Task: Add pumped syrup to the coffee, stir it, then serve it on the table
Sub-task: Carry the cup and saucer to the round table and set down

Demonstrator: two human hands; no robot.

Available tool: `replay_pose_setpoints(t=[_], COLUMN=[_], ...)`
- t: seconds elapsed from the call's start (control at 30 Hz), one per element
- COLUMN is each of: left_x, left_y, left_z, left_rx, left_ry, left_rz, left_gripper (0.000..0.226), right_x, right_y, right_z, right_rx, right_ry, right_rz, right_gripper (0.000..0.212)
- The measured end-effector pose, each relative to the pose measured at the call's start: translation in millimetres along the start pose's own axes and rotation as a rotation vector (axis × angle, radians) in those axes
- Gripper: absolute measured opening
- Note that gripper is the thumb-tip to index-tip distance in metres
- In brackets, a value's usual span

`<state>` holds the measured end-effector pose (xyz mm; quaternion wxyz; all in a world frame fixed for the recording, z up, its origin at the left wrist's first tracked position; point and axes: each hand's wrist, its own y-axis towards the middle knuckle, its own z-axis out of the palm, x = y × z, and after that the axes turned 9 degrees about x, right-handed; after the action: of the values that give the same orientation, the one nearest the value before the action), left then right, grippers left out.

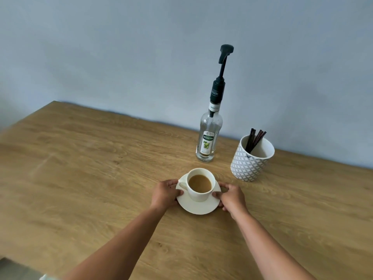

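A white cup [198,196] of milky brown coffee stands on a white saucer [198,208] on the wooden table [90,178]. My left hand [164,193] grips the saucer's left rim, beside the cup's handle. My right hand [232,198] grips the saucer's right rim. Behind the cup, a clear syrup bottle [210,136] with a tall black pump [225,57] stands upright, its spout pointing left and toward me. The bottle looks nearly empty.
A patterned grey-and-white pot [250,160] holding several dark stir sticks [254,139] stands right of the bottle. A pale blue wall runs along the table's far edge. The table's left edge shows at the lower left.
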<state>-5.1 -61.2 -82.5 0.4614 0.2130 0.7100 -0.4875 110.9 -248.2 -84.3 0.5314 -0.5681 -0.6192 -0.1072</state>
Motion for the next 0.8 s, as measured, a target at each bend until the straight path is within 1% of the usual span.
replay_pose_setpoints(t=[0.17, 0.27, 0.57, 0.7, 0.8], left_x=[7.8, 12.5, 29.5, 41.5, 53.1], left_y=[-5.8, -15.9, -65.4, -92.8, -115.4], left_z=[-5.6, -10.2, -33.4, -51.0, -67.5], left_rx=[-0.062, -0.094, -0.3, -0.383, -0.444], left_ry=[-0.122, -0.193, -0.332, -0.387, -0.416], left_rz=[-0.012, -0.009, 0.02, 0.031, 0.037], left_gripper=[0.043, 0.042, 0.035, 0.037, 0.038], right_x=[-1.1, 2.5, 23.6, 33.9, 40.5], right_y=[0.8, -0.6, -7.2, -18.3, -31.8], right_z=[5.4, 10.3, 41.1, 64.6, 86.6], right_rx=[0.053, 0.098, 0.271, 0.367, 0.428], right_ry=[0.061, 0.051, -0.022, -0.053, -0.059], right_rz=[-0.075, -0.124, -0.277, -0.336, -0.386], right_gripper=[0.042, 0.042, 0.041, 0.043, 0.039])
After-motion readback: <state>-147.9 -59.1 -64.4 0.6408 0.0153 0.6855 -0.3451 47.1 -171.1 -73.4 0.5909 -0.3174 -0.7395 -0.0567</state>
